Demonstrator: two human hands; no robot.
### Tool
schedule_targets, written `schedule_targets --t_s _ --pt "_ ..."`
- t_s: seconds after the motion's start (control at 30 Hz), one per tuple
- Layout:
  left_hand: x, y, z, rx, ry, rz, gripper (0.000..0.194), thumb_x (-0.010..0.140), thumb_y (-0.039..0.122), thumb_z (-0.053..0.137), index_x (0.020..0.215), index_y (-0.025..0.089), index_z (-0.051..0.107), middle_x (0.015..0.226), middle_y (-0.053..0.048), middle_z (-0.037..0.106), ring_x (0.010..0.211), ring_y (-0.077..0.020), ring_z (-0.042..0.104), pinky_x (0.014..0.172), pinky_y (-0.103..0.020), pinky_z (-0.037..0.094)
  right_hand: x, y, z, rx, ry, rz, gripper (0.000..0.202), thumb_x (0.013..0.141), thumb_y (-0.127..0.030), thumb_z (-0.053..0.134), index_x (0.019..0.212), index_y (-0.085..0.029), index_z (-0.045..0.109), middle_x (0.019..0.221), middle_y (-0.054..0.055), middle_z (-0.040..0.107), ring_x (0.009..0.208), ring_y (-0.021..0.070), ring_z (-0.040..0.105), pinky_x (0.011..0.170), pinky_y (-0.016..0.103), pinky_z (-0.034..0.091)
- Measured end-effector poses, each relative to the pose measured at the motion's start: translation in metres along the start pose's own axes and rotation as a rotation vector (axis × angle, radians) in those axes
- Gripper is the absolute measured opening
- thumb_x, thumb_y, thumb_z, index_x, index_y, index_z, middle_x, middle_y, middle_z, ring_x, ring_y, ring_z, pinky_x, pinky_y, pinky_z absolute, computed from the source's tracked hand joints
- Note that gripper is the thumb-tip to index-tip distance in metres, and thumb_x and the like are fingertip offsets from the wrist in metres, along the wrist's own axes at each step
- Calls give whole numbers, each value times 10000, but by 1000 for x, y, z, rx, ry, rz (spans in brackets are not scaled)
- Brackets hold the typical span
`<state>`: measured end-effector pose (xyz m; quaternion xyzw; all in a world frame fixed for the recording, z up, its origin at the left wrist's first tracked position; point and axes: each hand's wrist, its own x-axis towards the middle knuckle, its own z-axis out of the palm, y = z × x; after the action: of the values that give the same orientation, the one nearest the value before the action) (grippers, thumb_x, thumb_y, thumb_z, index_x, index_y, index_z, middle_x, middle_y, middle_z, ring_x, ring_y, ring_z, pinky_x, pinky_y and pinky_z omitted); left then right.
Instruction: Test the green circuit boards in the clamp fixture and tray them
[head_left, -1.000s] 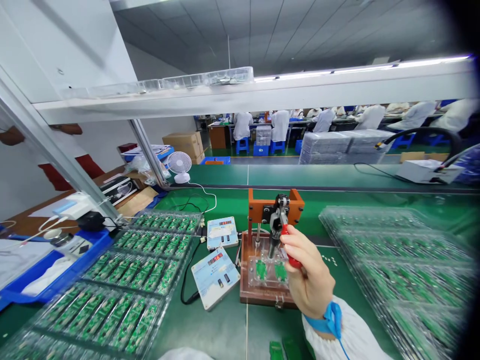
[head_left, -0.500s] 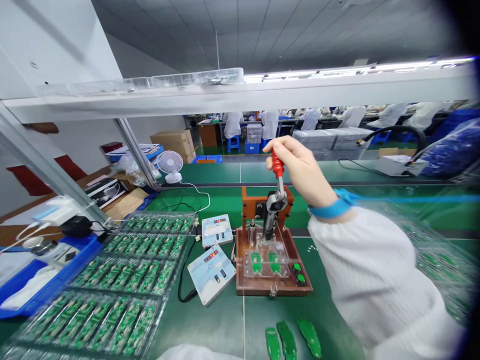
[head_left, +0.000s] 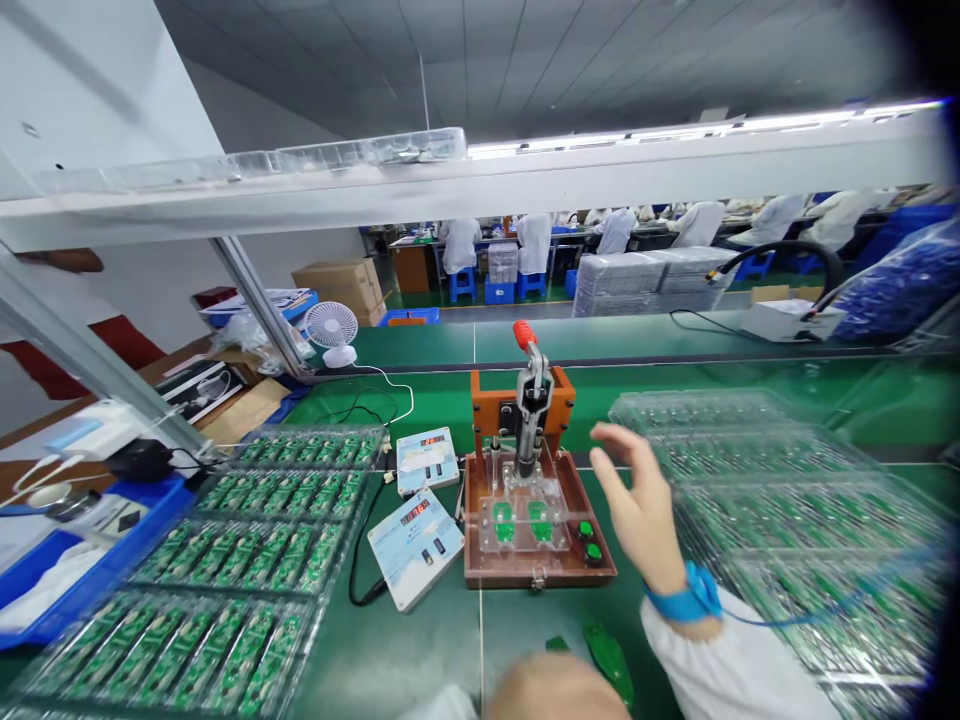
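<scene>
My right hand (head_left: pixel 641 505), with a blue wrist strap (head_left: pixel 686 595), is in the air just right of a brown test fixture (head_left: pixel 487 570). Its fingers are apart and nothing is in them. The fixture's toggle clamp (head_left: pixel 534 400) has a red handle (head_left: pixel 524 334) that points up, with no hand on it. Two green circuit boards (head_left: pixel 539 521) show under the clear plate. At the bottom edge my left hand (head_left: pixel 555 690) is a blur and its fingers cannot be made out. Just beyond it lie loose green boards (head_left: pixel 609 660), partly covered by the hand.
Trays of green boards (head_left: pixel 225 560) cover the left side. More clear trays (head_left: pixel 780 500) are stacked on the right. Two white meter boxes (head_left: pixel 416 550) with red digits stand left of the fixture. A small fan (head_left: pixel 331 328) and a shelf (head_left: pixel 360 195) are farther back.
My right hand has let go of the red handle and moved down to the right of the fixture. My left hand has come in at the bottom, over the loose boards.
</scene>
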<state>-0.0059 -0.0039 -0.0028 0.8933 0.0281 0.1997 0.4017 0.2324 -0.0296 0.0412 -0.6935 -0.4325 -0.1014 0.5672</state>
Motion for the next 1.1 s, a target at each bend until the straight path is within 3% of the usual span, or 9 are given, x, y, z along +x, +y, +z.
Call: schedule_targets --t_s 0.17,0.27,0.37,0.53,0.63,0.73,0.8,0.93,1.1 --pt "25 -42 -39 154 409 -177 189 988 146 467 928 198 639 953 -75 662 944 -240 630 841 -420 526 -61 31 13 -59 -238 -33 240 1027 -380 534 1139 -263 711 1157 83 705 1122 284 631 980 469 521" --pt "36 -62 -49 299 432 -236 210 989 227 543 1153 215 675 1165 -103 633 1115 -286 590 963 -483 499 -66 27 23 -92 -321 -62 279 1010 -336 551 1237 -288 706 1232 86 681 1210 322 573 1038 539 475" --pt "42 -73 -45 363 395 -264 333 1002 239 529 1321 225 624 1292 -122 576 1226 -304 531 1053 -533 452 -64 22 27 -114 -359 -65 286 999 -295 554 1236 -283 714 1252 97 674 1238 351 543 1052 588 447" --pt "44 -75 -36 318 420 -243 321 999 190 496 1296 232 611 1370 -118 544 1313 -293 483 1103 -535 417 -61 21 27 -66 -358 -42 258 999 -307 542 1177 -277 727 1269 85 686 1277 346 538 1100 582 426" --pt "37 -70 -32 265 544 -200 215 1019 231 514 1205 238 623 1231 -93 631 1209 -266 562 1036 -480 471 -65 17 21 -1 -331 4 232 1008 -346 540 1120 -253 720 1185 83 723 1187 301 629 1049 482 508" --pt "20 -62 -21 251 663 -203 158 1031 294 547 1155 242 629 1064 -64 678 1026 -234 642 904 -407 532 -78 9 11 58 -308 77 224 1023 -369 542 1086 -224 701 999 61 764 894 219 733 821 316 607" --pt "8 -56 -12 250 668 -233 195 1019 323 585 1194 241 606 1012 -52 695 940 -221 679 864 -393 551 -88 2 4 112 -318 138 223 1019 -385 563 1062 -214 699 918 42 765 781 190 737 709 253 607" --pt "-8 -50 3 252 674 -234 221 1005 340 615 1180 226 541 924 -28 735 875 -226 731 900 -435 556 -104 -13 -2 310 -433 314 180 984 -370 621 1040 -233 724 911 21 766 794 184 730 732 242 591" --pt "-11 -53 5 288 653 -222 218 1010 352 614 1164 222 531 898 -37 746 893 -246 744 904 -453 551 -107 -22 -3 404 -514 418 145 969 -333 621 1007 -229 714 980 36 775 918 212 738 816 281 566"
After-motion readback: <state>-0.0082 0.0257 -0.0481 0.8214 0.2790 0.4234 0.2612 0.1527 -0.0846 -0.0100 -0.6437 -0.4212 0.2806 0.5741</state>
